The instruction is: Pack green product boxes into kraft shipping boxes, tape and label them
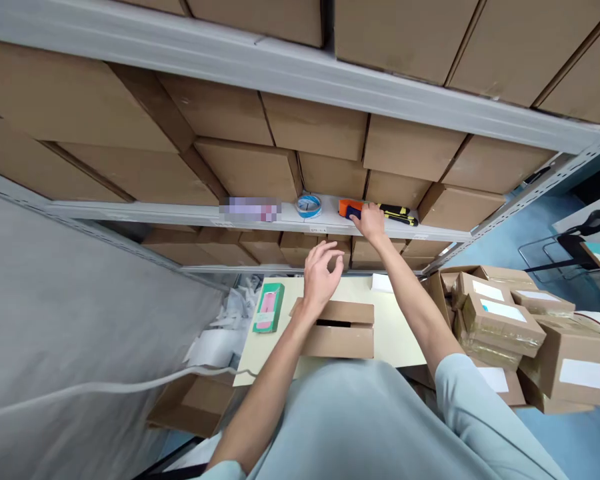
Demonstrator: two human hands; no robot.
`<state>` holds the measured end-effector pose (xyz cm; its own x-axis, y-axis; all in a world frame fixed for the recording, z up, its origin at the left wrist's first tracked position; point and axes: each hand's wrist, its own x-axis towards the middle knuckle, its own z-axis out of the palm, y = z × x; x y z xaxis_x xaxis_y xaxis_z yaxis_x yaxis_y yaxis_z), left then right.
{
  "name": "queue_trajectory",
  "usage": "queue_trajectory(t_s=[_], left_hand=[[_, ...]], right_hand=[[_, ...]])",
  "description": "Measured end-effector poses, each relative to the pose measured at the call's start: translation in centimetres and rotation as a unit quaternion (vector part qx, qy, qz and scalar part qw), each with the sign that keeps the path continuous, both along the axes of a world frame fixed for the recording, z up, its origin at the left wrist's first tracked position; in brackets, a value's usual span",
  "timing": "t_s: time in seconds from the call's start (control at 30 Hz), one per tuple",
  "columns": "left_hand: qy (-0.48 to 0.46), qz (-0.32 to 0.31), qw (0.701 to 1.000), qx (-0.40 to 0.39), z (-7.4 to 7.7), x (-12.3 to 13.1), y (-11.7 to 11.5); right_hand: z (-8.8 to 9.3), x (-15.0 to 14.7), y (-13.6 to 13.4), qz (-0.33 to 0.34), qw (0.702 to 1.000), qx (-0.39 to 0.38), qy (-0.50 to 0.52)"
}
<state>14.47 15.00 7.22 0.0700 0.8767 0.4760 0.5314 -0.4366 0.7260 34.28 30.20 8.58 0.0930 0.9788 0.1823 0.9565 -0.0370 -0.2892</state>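
On the shelf's front edge, my right hand (370,221) has its fingers closed around part of an orange and dark-blue tool (349,208), whose kind I cannot make out. Yellow-and-black handles (399,213) lie just right of these fingers. My left hand (322,273) hangs open and holds nothing, its fingers curved and thumb apart. Below it, a small cardboard box (339,339) sits on the pale table (397,343), a dark gap between its top flaps. A roll of blue-and-white tape (309,206) rests on the shelf between the hands and a blurred purple packet (250,209).
Brown cartons (245,170) fill the grey metal shelving (205,63) overhead and behind. A green box with a pink picture (269,308) lies on the table's left. Labelled parcels (503,317) are piled at right. A white cable (130,390) crosses at left above an open carton (195,403).
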Motion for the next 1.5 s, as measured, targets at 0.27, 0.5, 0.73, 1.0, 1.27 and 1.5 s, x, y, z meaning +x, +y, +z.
queue_trajectory(t_s=[0.27,0.5,0.73,1.0,1.27,1.5], left_hand=[[-0.021,0.032,0.999,0.006,0.0,-0.6,-1.7],[-0.066,0.056,0.996,-0.015,-0.3,-2.8,-3.6],[-0.196,0.069,0.974,-0.093,-2.2,-6.1,-7.9],[-0.178,0.012,0.979,-0.101,-1.0,-7.4,-11.8],[-0.133,-0.08,0.983,-0.096,-0.2,-8.5,-11.4],[-0.116,-0.092,0.985,-0.087,0.9,-9.2,-11.7]], right_hand=[[-0.1,-1.0,1.6,-0.029,0.989,-0.112,-0.087],[-1.3,-0.8,-5.6,0.062,0.998,0.01,-0.021],[-5.8,-2.2,-22.0,0.149,0.978,0.106,0.101],[-6.4,-3.9,-30.0,0.148,0.975,0.112,0.12],[-4.9,-3.3,-32.0,0.183,0.971,0.124,0.088],[-3.6,-3.2,-32.6,0.199,0.97,0.128,0.06]])
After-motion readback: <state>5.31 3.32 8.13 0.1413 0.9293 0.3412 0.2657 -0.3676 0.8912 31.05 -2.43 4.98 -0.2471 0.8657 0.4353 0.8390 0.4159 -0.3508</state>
